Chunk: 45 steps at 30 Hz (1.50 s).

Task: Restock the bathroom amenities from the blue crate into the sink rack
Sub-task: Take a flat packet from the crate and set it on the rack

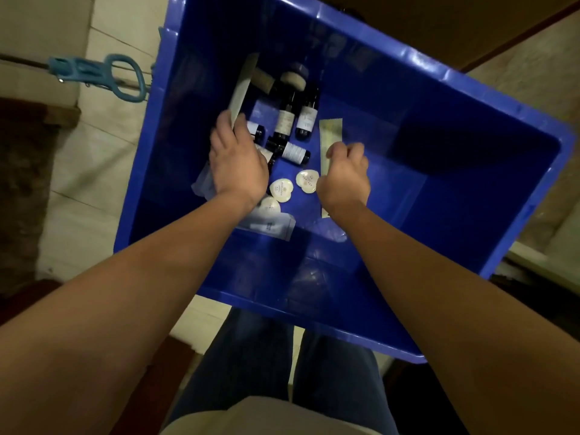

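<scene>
Both my hands reach down into the blue crate (408,73). My left hand (235,161) grips a long pale sachet (243,86) that sticks up past its fingers. My right hand (345,177) holds another long pale sachet (330,133) upright. Between the hands lie several dark bottles with white labels (284,120) and three round white wrapped soaps (281,189). A clear packet (270,226) lies under my left wrist. The sink rack is out of sight.
The crate stands on a pale tiled floor (94,158). A light blue plastic clip (103,76) hangs on a rail to the crate's left. A dark mat (25,183) lies at the far left. My legs are below the crate's near edge.
</scene>
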Each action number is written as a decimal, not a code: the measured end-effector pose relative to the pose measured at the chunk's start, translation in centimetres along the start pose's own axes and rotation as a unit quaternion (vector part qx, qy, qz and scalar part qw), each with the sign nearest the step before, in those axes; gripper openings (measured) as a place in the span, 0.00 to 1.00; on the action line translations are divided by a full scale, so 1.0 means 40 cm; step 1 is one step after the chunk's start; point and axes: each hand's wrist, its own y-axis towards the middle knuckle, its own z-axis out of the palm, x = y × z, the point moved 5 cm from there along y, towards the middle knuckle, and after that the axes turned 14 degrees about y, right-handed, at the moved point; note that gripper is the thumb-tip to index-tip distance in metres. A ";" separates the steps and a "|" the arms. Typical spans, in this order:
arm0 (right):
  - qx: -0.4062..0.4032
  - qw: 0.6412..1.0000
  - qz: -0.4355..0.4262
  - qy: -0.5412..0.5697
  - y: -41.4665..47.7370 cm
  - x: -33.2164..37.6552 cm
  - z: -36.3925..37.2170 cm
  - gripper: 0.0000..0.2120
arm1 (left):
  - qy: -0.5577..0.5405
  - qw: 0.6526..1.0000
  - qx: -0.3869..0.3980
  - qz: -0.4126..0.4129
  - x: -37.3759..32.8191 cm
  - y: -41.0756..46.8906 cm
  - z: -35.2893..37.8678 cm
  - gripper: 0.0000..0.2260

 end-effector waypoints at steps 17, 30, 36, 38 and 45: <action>0.007 0.999 0.027 0.047 -0.030 -0.006 -0.032 0.13 | -0.099 0.993 -0.021 0.053 -0.050 -0.077 -0.028 0.20; 0.034 0.961 0.096 0.257 -0.217 -0.038 -0.211 0.19 | -0.166 0.975 0.136 0.065 -0.147 -0.206 -0.155 0.31; -0.017 0.924 0.107 0.366 -0.320 -0.057 -0.299 0.17 | -0.179 0.970 0.152 0.068 -0.212 -0.284 -0.234 0.24; -0.041 0.913 0.101 0.393 -0.354 -0.066 -0.329 0.12 | -0.182 0.968 0.147 0.088 -0.234 -0.311 -0.260 0.24; -0.100 0.914 0.076 0.387 -0.466 -0.120 -0.426 0.17 | -0.194 0.955 0.093 0.202 -0.325 -0.381 -0.341 0.16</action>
